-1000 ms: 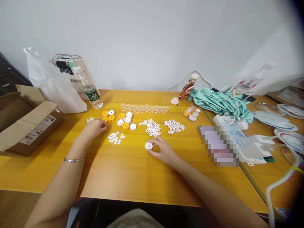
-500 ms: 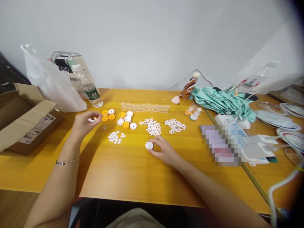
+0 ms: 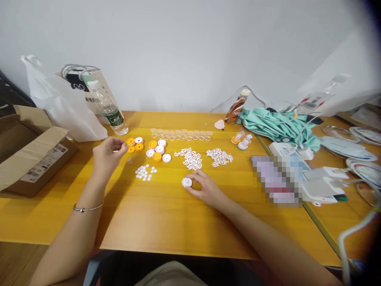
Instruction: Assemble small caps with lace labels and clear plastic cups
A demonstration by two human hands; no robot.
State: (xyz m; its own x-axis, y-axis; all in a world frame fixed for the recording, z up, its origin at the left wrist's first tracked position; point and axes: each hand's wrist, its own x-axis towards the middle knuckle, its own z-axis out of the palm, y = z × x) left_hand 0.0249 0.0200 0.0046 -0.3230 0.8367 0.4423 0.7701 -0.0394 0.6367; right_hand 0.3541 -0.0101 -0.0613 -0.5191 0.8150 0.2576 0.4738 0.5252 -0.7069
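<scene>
My right hand [image 3: 205, 188] pinches a white round cap-like piece [image 3: 187, 182] by its edge, low over the table. At the left, my left hand [image 3: 108, 154] has thumb and fingertips pressed together beside the orange round caps [image 3: 131, 142]; whatever they hold is too small to make out. White round caps [image 3: 166, 158] stand among the orange ones. Small white discs [image 3: 143, 173] lie in a loose group between my hands. Tiny clear bits [image 3: 129, 160] rest near my left fingertips. Beyond my right hand spread two piles of white openwork pieces [image 3: 193, 159].
Clear round cups [image 3: 183, 136] line up at the back. A water bottle [image 3: 114, 119], a white plastic bag [image 3: 68, 107] and a cardboard box [image 3: 35, 155] occupy the left. Rightward are a brown drink bottle [image 3: 237, 107], green fabric [image 3: 279, 125], a blurred-out phone [image 3: 275, 180] and white devices [image 3: 320, 184].
My left hand has shifted slightly, its fingers drawing closer into a pinch; white bits seen under it before are now hidden. My right hand stays put with the white piece.
</scene>
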